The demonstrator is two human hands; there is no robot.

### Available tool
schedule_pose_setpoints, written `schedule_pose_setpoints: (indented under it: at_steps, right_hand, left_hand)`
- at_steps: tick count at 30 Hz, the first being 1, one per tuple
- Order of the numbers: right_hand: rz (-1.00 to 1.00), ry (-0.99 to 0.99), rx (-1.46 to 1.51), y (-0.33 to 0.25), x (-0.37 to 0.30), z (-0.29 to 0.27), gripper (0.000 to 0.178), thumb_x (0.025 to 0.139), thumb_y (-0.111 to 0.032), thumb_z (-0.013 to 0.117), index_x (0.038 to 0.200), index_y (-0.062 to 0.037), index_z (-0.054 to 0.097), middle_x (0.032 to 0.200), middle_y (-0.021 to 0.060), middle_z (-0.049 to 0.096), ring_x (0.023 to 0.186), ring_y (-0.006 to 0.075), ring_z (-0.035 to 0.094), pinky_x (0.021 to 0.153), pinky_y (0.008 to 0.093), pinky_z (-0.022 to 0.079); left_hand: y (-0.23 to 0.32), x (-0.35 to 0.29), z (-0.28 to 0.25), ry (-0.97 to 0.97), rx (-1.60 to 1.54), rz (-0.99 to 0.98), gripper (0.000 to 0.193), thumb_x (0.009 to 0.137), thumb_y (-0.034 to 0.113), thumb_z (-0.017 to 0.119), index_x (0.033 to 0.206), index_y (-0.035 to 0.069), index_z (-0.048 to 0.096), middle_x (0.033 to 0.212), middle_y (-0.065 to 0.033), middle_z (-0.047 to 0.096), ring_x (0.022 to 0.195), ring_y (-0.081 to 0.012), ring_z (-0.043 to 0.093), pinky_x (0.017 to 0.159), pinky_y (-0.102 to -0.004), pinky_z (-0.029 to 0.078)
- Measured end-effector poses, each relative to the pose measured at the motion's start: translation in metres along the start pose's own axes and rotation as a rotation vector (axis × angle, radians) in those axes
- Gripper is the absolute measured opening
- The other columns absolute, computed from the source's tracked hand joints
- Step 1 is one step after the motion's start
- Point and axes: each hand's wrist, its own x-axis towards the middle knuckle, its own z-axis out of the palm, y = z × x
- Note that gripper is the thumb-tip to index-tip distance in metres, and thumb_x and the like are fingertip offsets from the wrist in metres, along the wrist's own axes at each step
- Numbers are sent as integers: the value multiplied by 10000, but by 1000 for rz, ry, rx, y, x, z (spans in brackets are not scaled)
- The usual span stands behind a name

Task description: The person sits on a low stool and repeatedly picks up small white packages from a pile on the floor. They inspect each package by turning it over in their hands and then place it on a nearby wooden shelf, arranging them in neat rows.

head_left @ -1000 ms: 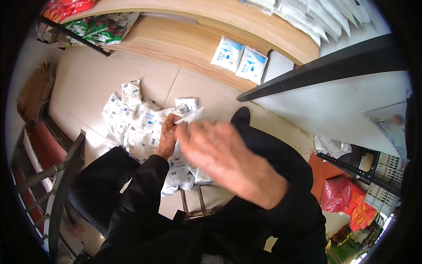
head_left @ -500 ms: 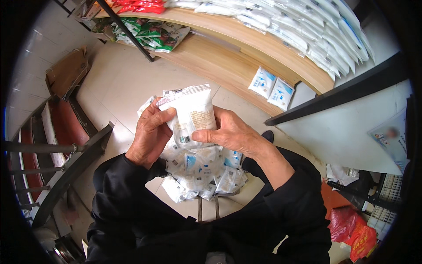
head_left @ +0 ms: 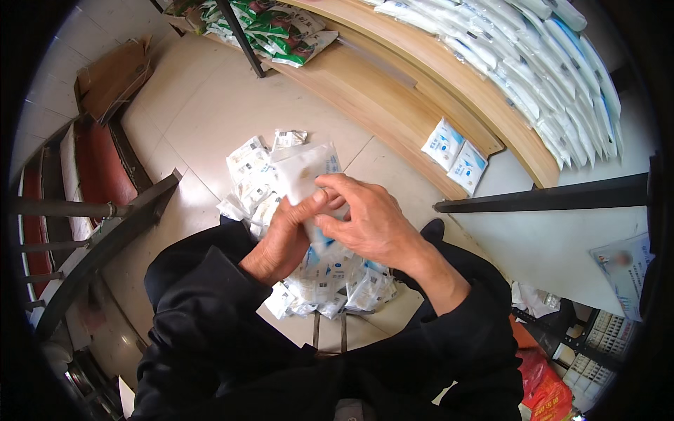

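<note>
My left hand (head_left: 282, 237) is closed on the lower part of a small white plastic packet (head_left: 303, 168), its thumb lying over the front. My right hand (head_left: 372, 219) meets it from the right, its fingers curled against the packet's near right edge, partly over my left fingertips. Motion blurs the packet a little. Beneath and beyond my hands lies a heap of similar white packets (head_left: 253, 177) with dark print. More packets with blue marks (head_left: 326, 277) are piled nearer my body, between my knees, partly hidden by my hands.
A wooden shelf (head_left: 393, 105) curves across the far right, with rows of white packs (head_left: 519, 70) on top and two white-and-blue packets (head_left: 455, 156) lower down. Green bags (head_left: 274, 31) sit at the far end. Dark metal frames (head_left: 105, 238) stand left, cardboard (head_left: 112, 81) beyond; a red bag (head_left: 544, 386) lies right.
The packet has turned, so its printed face no longer shows, and it sits a little lower. My right hand has moved in against my left. More of the far heap shows.
</note>
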Motion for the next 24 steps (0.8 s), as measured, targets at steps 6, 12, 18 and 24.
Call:
schedule_pose_setpoints:
  at_steps: [6,12,18,24]
  right_hand:
    - [54,271,86,29,10,-8,436,954,-292,702,1214,43,598,1105,242,697,982,339,712,820,424,583]
    - [464,-197,611,10,-1,-3,433,959,-374,738,1099,13,603,998,89,674,863,109,640,625,263,549]
    - [421,-98,618,3,-3,-4,334,976,-307,722,1026,-11,575,905,70,669,730,84,638,551,243,534]
    - [494,-135,725,8,-15,-3,391,982,-332,703,1087,15,556,1014,141,681,834,117,661,640,268,564]
  left_hand:
    - [10,0,-11,106,-386,-114,540,957,194,613,1437,-15,480,1361,-161,607,1268,-313,590,1137,-472,441]
    - [16,8,-28,91,-392,-160,561,958,264,592,1443,13,466,1392,-181,591,1285,-346,582,1140,-503,436]
    - [0,1,-21,93,-295,-128,592,986,322,651,1447,14,442,1390,-165,578,1249,-294,609,1103,-456,479]
    - [2,-1,-22,92,-197,-59,545,939,180,723,1409,15,501,1294,-132,643,1169,-266,662,1044,-429,541]
